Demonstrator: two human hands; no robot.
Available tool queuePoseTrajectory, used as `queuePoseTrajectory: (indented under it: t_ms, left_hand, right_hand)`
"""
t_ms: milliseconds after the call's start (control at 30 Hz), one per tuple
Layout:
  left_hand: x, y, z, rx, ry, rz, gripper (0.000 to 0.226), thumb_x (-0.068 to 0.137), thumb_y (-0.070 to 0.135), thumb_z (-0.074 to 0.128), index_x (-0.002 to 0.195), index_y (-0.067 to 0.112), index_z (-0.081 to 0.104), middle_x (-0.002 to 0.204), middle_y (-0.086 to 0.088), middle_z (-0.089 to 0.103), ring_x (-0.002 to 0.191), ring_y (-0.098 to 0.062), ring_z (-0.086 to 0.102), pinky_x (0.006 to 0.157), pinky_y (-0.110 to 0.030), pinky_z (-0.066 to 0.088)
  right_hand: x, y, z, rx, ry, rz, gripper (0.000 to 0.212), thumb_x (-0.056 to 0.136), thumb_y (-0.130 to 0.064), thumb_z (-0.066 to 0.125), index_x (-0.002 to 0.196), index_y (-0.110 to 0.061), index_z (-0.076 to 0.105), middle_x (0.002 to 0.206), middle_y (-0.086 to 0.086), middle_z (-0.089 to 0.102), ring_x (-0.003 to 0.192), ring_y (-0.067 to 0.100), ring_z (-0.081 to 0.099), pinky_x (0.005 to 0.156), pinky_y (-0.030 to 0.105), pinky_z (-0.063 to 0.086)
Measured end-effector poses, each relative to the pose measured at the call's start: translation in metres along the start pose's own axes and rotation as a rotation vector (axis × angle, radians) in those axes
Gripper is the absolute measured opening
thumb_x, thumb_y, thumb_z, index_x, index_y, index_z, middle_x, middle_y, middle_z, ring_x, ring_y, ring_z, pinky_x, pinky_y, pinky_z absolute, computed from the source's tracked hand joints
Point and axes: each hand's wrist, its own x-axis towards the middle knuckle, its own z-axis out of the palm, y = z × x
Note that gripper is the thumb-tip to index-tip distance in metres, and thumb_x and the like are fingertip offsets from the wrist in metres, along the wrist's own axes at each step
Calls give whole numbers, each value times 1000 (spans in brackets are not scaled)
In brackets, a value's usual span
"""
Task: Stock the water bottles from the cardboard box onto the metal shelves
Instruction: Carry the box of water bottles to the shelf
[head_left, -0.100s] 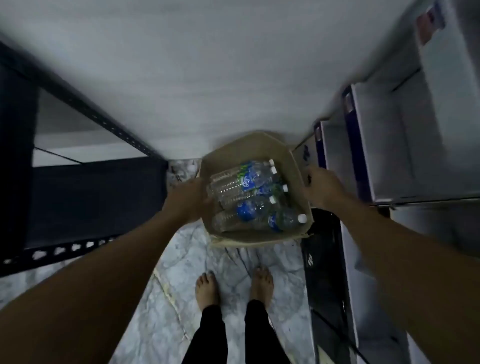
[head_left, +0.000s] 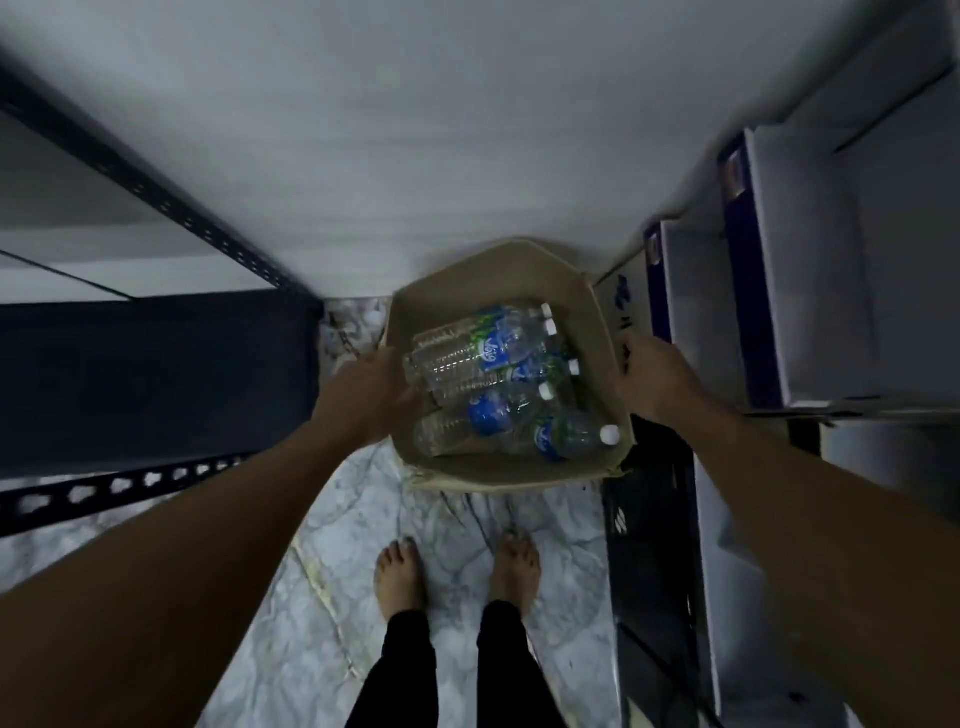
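- Marble-patterned floor (head_left: 363, 545) runs through a dim, narrow space to a pale wall (head_left: 415, 130). Seen from the head camera, the dark metal shelves (head_left: 156, 364) stand on the left and white and blue cartons (head_left: 810, 260) are stacked on the right.
- An open-topped cardboard box (head_left: 498, 270) sits at the foot of the wall, between the shelves and the cartons, just ahead of the person's bare feet (head_left: 400, 577). I cannot tell whether it rests on the floor or is lifted clear of it.
- Several clear water bottles (head_left: 483, 374) with blue labels lie on their sides inside the box, white caps pointing right. I see none on the shelves.
- The left hand (head_left: 363, 395) grips the box's left wall, fingers curled over the rim close to the bottle bases. The fingertips are blurred.
- The right hand (head_left: 654, 379) clasps the right wall, thumb hooked over the rim. Its fingers are hidden on the outer side.
- Both arms reach forward and down, nearly straight, closing in on the box from either side.
- The step in hand looks like shifting the loaded box nearer the shelves.
- To do it well, the grip should be even on both walls so the soft card does not buckle. The box should also be kept level so the bottles do not roll, then set down beside the shelves.
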Motion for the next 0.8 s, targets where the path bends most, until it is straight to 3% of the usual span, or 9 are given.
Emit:
queuePoseTrajectory:
  t_ms: [233, 300, 400, 567, 700, 800]
  left_hand:
    - [45, -36, 84, -91, 134, -124, 84, 97, 41, 65, 162, 9, 20, 166, -17, 26, 146, -42, 36, 115, -54, 38]
    - [53, -44, 104, -169, 140, -188, 87, 100, 40, 60, 164, 11, 8, 169, -16, 19, 147, -41, 37, 115, -54, 39]
    - [60, -44, 123, -272, 185, -216, 78, 105, 39, 52, 164, 15, 8, 163, -18, 33, 133, -43, 53, 104, -56, 48]
    - [60, -44, 142, -296, 385, -177, 64, 111, 35, 32, 166, 26, 1, 160, -13, 40, 123, -41, 58, 94, -53, 53]
    - [63, -53, 145, -287, 365, -178, 79, 104, 3, 37, 165, 29, -5, 156, -18, 45, 100, -42, 64, 72, -45, 51]
    - [58, -47, 133, -251, 339, -268, 88, 98, -4, 42, 166, 26, -4, 154, -18, 47, 96, -42, 64, 71, -41, 45]
  right_hand:
    - [56, 49, 59, 55, 76, 35, 53, 95, -27, 66, 143, -15, 48, 133, 13, 60, 114, 33, 60, 94, 45, 54]
    - [67, 58, 68, 53, 96, 8, 62, 95, -23, 65, 151, -19, 40, 138, 15, 57, 119, 36, 58, 97, 46, 52]
    - [84, 68, 77, 69, 128, -50, 71, 95, -15, 62, 158, -24, 30, 139, 18, 55, 119, 38, 57, 97, 50, 52]
    - [92, 72, 86, 153, 172, -111, 80, 99, -18, 62, 161, -38, 14, 120, 18, 67, 103, 36, 65, 93, 48, 54]
    - [96, 83, 95, 190, 166, -55, 79, 101, -27, 54, 159, -52, 7, 115, 21, 67, 97, 38, 67, 92, 54, 55]
    - [97, 86, 100, 210, 201, -95, 76, 102, -24, 53, 161, -46, 10, 112, 23, 69, 95, 40, 68, 92, 53, 55]
